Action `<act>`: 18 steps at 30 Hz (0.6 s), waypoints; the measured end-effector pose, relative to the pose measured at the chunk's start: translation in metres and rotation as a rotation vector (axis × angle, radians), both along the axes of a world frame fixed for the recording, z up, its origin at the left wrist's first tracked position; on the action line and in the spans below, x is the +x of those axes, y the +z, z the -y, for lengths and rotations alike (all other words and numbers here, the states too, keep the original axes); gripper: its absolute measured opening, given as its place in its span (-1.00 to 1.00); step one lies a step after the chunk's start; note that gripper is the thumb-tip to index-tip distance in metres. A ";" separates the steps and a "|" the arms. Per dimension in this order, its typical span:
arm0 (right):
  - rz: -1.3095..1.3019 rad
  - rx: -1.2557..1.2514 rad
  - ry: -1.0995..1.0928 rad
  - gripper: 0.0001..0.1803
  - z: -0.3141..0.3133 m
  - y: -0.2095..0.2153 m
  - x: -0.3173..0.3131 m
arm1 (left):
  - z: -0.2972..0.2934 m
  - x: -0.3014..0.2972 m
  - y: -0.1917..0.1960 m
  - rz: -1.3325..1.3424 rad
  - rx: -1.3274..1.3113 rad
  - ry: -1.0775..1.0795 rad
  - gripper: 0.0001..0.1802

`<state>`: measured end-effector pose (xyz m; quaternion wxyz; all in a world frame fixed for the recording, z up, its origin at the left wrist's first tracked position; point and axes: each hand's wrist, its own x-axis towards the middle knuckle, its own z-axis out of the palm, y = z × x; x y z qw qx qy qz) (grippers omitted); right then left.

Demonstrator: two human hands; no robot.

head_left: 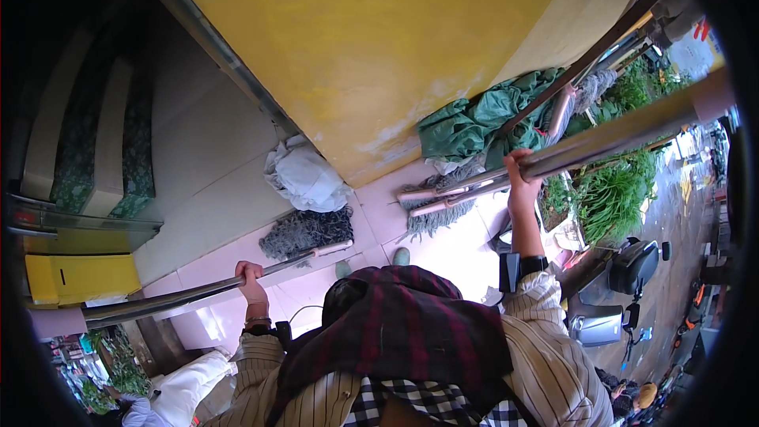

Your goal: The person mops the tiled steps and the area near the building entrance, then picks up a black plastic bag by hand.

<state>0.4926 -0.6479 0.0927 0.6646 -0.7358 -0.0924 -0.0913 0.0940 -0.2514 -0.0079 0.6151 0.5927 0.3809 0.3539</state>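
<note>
My left hand (251,275) is wrapped round the metal handle of a mop (198,292). That mop's flat grey fringed head (304,235) lies on the pinkish floor tiles. My right hand (522,170) is closed round the metal handle of another mop (617,146). Two pink-ended poles run from near that hand down to a grey fringed mop head (443,217); I cannot tell whether the hand grips both. A white cloth or bag (304,174) rests on the floor just beyond the left mop head.
A yellow wall (356,55) with a projecting corner stands ahead. Crumpled green sheeting (482,119) and more mop poles lean against it. Green plants (613,190) and a parked scooter (632,269) are on the right. A yellow box (83,278) sits at the left, and white fabric (190,391) is at the lower left.
</note>
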 end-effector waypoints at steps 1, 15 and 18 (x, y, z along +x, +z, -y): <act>-0.001 0.041 -0.011 -0.91 0.014 -0.001 -0.011 | -0.003 0.001 0.000 -0.002 -0.010 0.005 -0.83; 0.017 0.289 -0.302 -0.86 0.169 0.086 -0.111 | -0.038 0.045 0.008 -0.027 -0.097 -0.046 -0.85; 0.043 0.292 -0.290 -0.86 0.149 0.107 -0.105 | -0.047 0.036 -0.004 -0.035 -0.090 -0.081 -0.87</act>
